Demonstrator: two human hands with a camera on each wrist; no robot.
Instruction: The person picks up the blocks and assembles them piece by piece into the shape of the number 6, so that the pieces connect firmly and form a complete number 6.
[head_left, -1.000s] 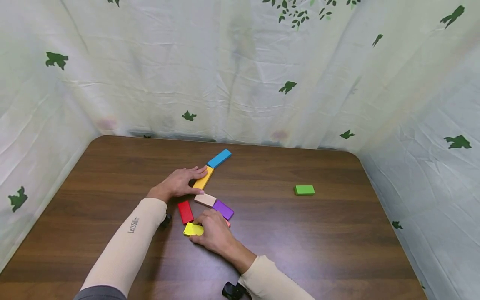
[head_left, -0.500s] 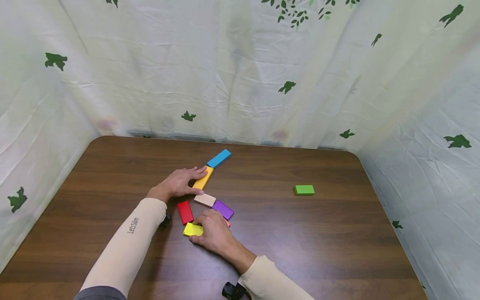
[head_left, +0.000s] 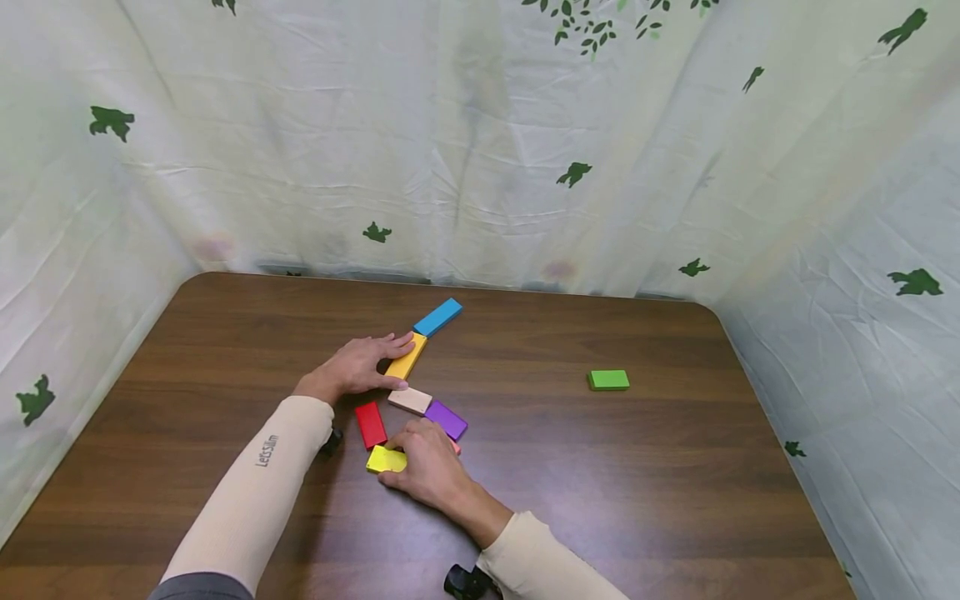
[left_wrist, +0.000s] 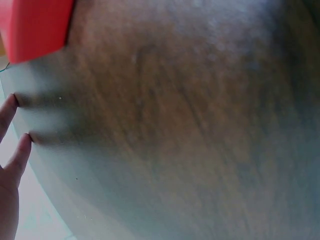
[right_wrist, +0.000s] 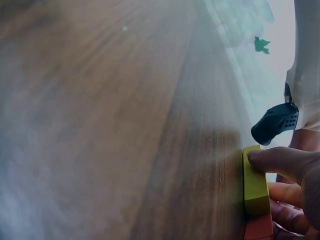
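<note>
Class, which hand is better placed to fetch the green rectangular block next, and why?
Probably the right hand: it is nearer the green rectangular block, though it would first release the yellow rectangular block. The left hand, spread over the orange rectangular block, is farther away.

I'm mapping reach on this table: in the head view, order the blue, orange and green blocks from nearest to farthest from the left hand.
From the left hand:
1. Orange block, touched by that hand.
2. Blue block, at the orange one's far end.
3. Green block, alone on the right.
</note>
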